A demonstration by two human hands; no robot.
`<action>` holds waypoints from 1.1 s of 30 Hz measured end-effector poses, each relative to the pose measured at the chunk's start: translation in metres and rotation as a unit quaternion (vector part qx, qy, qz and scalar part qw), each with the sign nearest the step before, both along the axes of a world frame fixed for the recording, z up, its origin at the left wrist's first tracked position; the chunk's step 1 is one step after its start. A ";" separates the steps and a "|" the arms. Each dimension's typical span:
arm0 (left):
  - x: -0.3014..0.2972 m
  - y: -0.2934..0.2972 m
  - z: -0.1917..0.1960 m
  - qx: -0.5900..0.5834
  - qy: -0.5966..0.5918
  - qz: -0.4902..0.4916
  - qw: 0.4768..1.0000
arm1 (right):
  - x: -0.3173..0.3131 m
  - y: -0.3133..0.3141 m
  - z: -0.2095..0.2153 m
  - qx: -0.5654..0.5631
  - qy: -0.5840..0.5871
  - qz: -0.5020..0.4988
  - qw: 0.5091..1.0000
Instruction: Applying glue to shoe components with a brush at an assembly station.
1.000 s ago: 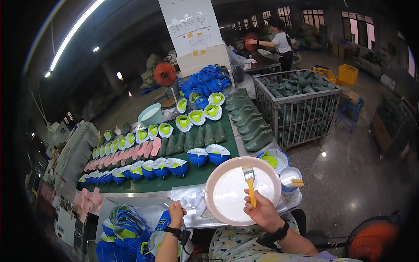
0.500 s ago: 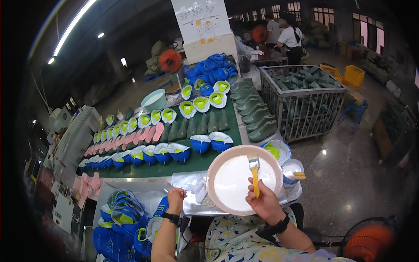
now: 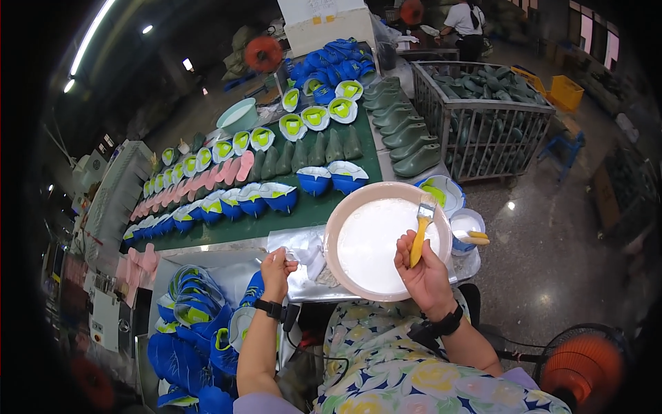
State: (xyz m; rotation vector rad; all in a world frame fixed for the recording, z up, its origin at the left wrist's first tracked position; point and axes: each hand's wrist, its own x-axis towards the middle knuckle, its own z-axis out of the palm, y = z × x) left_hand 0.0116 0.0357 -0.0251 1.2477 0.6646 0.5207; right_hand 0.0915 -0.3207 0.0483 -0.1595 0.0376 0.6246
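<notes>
My right hand (image 3: 427, 284) grips a flat paintbrush (image 3: 418, 238) by its yellow handle, with the bristles up over the far right rim of a pale pink basin (image 3: 332, 248). White liquid (image 3: 372, 241) lies in that basin. To the left, my left hand (image 3: 276, 273) hovers near the front table edge, fingers curled and pinched together; what they hold, if anything, is too small to make out. A white crumpled cloth or sheet (image 3: 314, 264) lies between that hand and the basin. Right of the basin stands a small tub (image 3: 467, 224) with another yellow-handled brush (image 3: 476, 239).
On the green tabletop (image 3: 310, 217) stand rows of blue shoe uppers (image 3: 279, 198), pink insoles (image 3: 245, 165) and dark green shoe lasts (image 3: 284, 159). More uppers (image 3: 186, 345) are heaped at lower left. A metal cage (image 3: 496, 138) of lasts stands right; an orange fan (image 3: 583, 369) is near my right.
The view has tipped downward, so everything sits higher in the picture. My right hand has carried the brush rightward, toward the basin's right rim. My left hand stays curled near the table edge.
</notes>
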 end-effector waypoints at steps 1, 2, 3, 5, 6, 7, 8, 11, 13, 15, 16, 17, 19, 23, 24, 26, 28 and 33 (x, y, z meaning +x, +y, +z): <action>0.000 -0.003 0.007 0.001 0.001 0.004 1.000 | 0.000 0.002 0.001 -0.016 0.001 -0.010 1.000; 0.000 -0.004 0.013 -0.006 0.012 -0.006 1.000 | 0.000 0.004 0.001 -0.032 0.001 -0.020 0.999; 0.001 -0.008 0.020 -0.014 0.023 -0.017 0.999 | 0.002 0.008 0.001 -0.031 0.001 -0.016 0.999; 0.009 -0.033 0.039 -0.007 0.038 -0.022 0.999 | 0.008 0.014 0.001 -0.009 0.012 -0.021 1.000; 0.011 -0.048 0.053 -0.055 0.001 -0.056 0.997 | 0.010 0.019 0.006 -0.008 0.013 -0.017 1.000; 0.013 -0.062 0.064 -0.101 -0.037 -0.089 0.990 | 0.012 0.027 0.015 -0.022 0.001 -0.020 1.000; 0.014 -0.075 0.068 -0.133 -0.085 -0.142 0.977 | 0.013 0.034 0.022 -0.035 -0.013 -0.026 0.999; 0.016 -0.115 0.084 -0.125 -0.164 -0.262 0.943 | 0.015 0.052 0.030 -0.042 -0.035 -0.029 0.998; 0.013 -0.140 0.094 -0.089 -0.134 -0.251 0.955 | 0.013 0.062 0.034 -0.045 -0.034 -0.032 0.998; 0.007 -0.158 0.098 0.065 -0.081 -0.251 0.962 | 0.008 0.068 0.035 -0.049 -0.030 -0.040 0.998; 0.005 -0.163 0.099 0.156 -0.046 -0.228 0.960 | 0.006 0.070 0.034 -0.068 -0.043 -0.059 0.995; 0.006 -0.166 0.098 0.155 -0.048 -0.229 0.960 | 0.005 0.071 0.034 -0.088 -0.055 -0.078 0.991; 0.004 -0.169 0.097 0.314 -0.132 -0.207 0.917 | 0.003 0.073 0.036 -0.091 -0.062 -0.085 0.990; 0.004 -0.170 0.097 0.294 -0.112 -0.223 0.923 | 0.003 0.075 0.037 -0.100 -0.076 -0.102 0.987; 0.003 -0.171 0.100 0.293 -0.114 -0.227 0.922 | 0.004 0.074 0.036 -0.102 -0.076 -0.107 0.986; -0.001 -0.177 0.109 0.354 -0.086 -0.247 0.898 | 0.008 0.072 0.036 -0.127 -0.075 -0.124 0.981; -0.005 -0.186 0.114 0.352 -0.109 -0.255 0.894 | 0.008 0.071 0.036 -0.136 -0.085 -0.141 0.977; -0.008 -0.198 0.110 0.147 -0.084 -0.313 0.934 | 0.008 0.070 0.026 -0.232 -0.214 -0.225 0.922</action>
